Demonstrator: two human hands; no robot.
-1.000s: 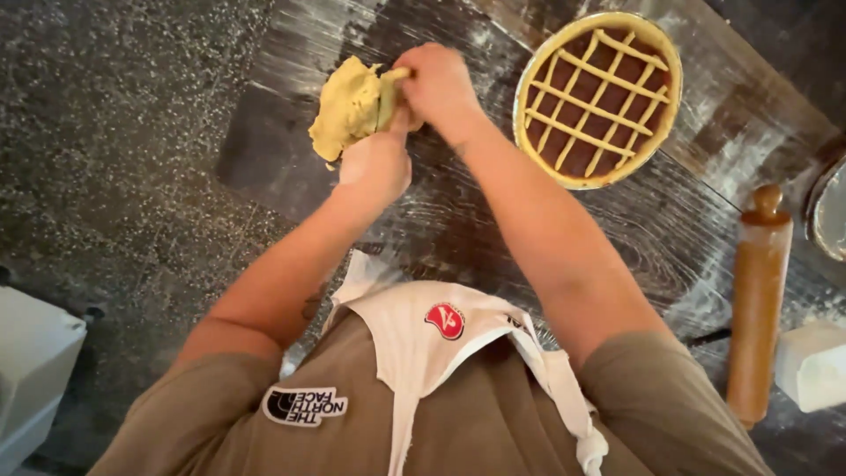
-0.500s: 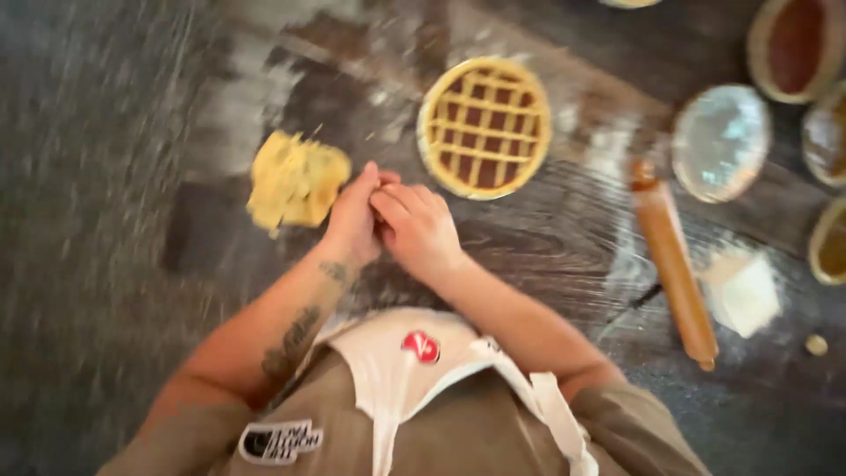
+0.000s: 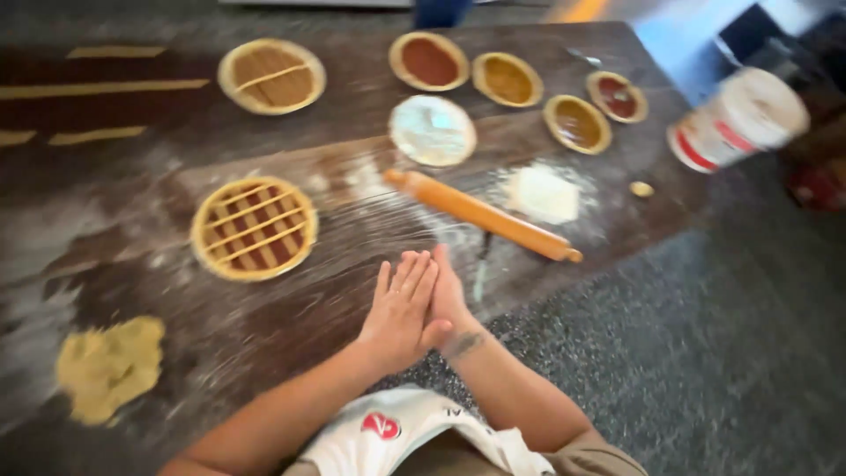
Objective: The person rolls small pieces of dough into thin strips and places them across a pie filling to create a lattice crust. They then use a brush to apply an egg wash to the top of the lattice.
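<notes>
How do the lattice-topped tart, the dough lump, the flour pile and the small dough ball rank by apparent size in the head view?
1. Lattice-topped tart
2. Dough lump, close behind; it lies nearer the camera, so this is unsure
3. Flour pile
4. Small dough ball

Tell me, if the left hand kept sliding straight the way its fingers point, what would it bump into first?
Probably the wooden rolling pin. The left hand, pressed flat against the right hand, points up and slightly right across the floured table. The pin lies across that line; depth is hard to judge from above.
</notes>
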